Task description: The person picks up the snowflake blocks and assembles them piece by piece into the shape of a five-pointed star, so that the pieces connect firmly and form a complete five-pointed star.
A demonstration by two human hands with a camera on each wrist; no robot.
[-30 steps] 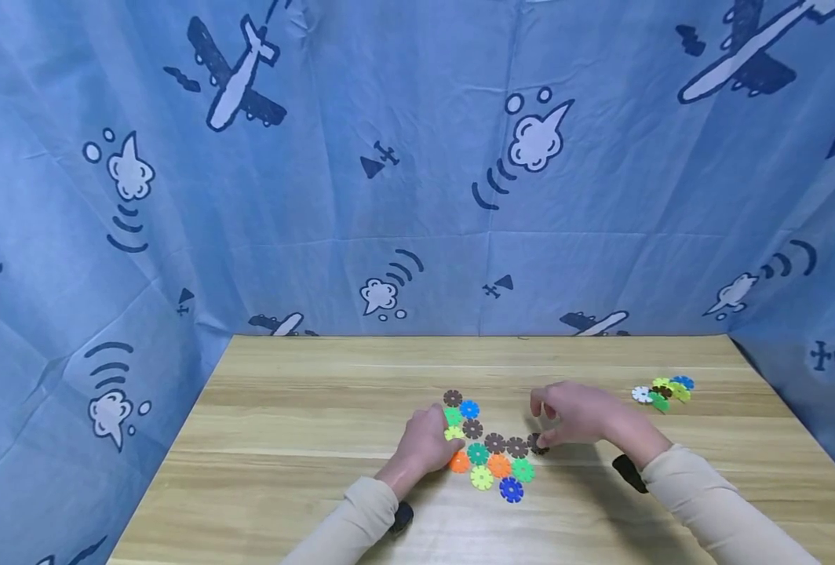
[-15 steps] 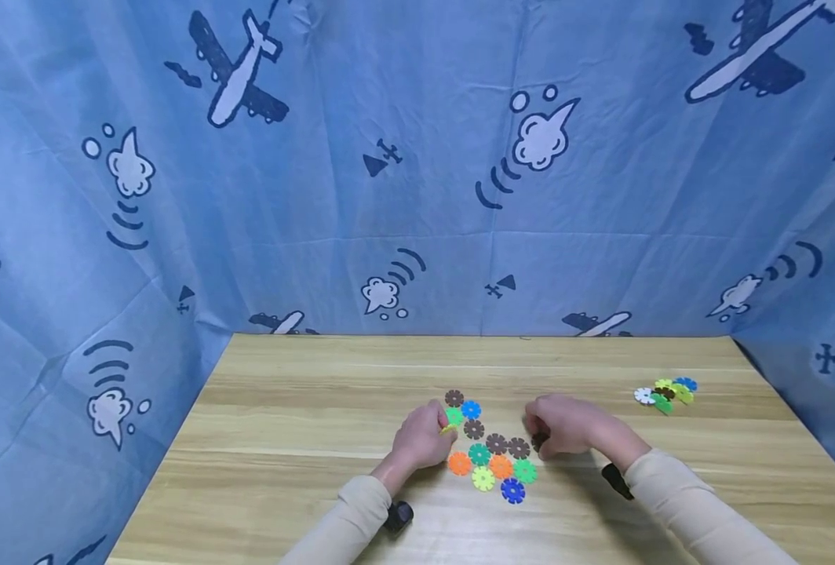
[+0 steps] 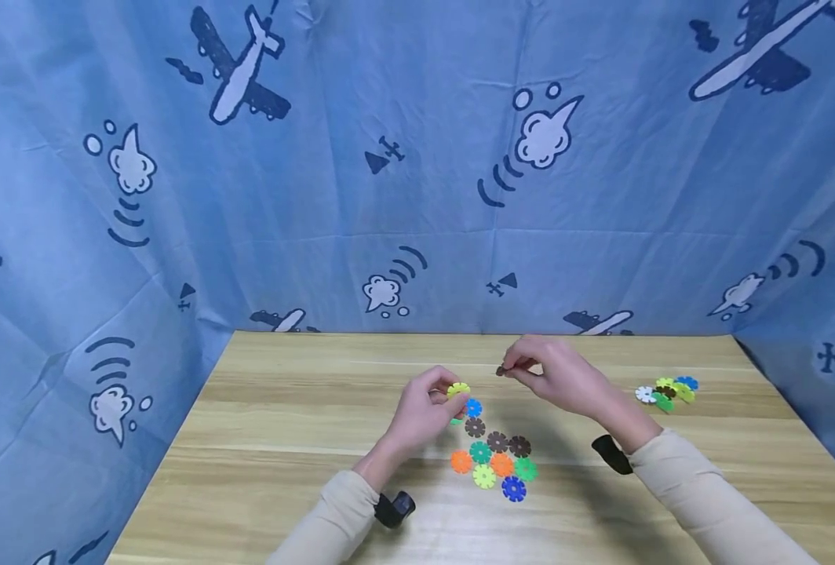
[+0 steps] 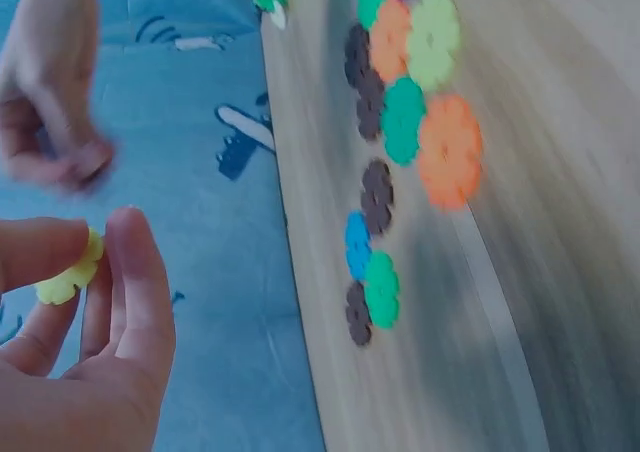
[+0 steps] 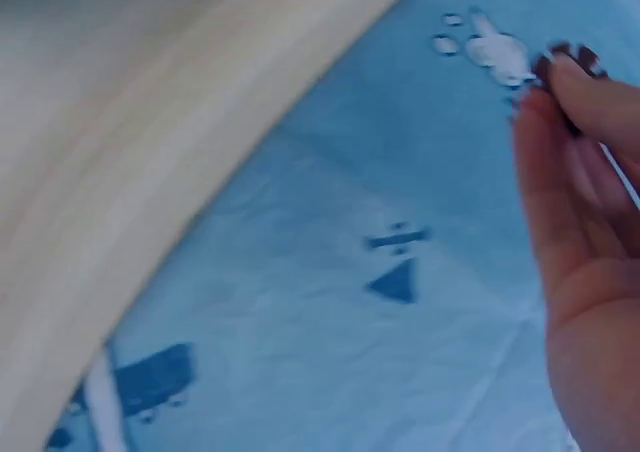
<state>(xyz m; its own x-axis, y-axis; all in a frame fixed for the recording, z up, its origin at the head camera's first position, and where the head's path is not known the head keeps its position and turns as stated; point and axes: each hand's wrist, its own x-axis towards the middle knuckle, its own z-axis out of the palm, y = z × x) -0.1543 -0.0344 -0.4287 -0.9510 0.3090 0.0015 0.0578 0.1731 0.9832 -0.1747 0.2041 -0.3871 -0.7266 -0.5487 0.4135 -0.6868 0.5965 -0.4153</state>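
Note:
My left hand (image 3: 421, 408) pinches a yellow notched plastic disc (image 3: 458, 388) between thumb and fingers, raised over the table. In the left wrist view the yellow disc (image 4: 72, 272) shows between thumb and fingertips. To the right and farther back, my right hand (image 3: 555, 373) holds a dark brown notched disc (image 3: 501, 370) at its fingertips; the right wrist view shows the brown disc (image 5: 572, 67) partly covered by the thumb. Below the hands lie several flat discs, among them a blue disc (image 3: 473, 408), a brown disc (image 3: 475, 428) and an orange disc (image 3: 461, 461).
A small overlapping pile of discs, with a white disc (image 3: 645, 395) and a blue disc (image 3: 687, 384), lies at the right on the wooden table (image 3: 283, 408). A blue curtain (image 3: 432, 180) printed with airplanes stands behind the table and along its sides.
The left hand has lifted the yellow disc from the table. The right hand has taken the rightmost brown disc and raised it, moving back and to the left.

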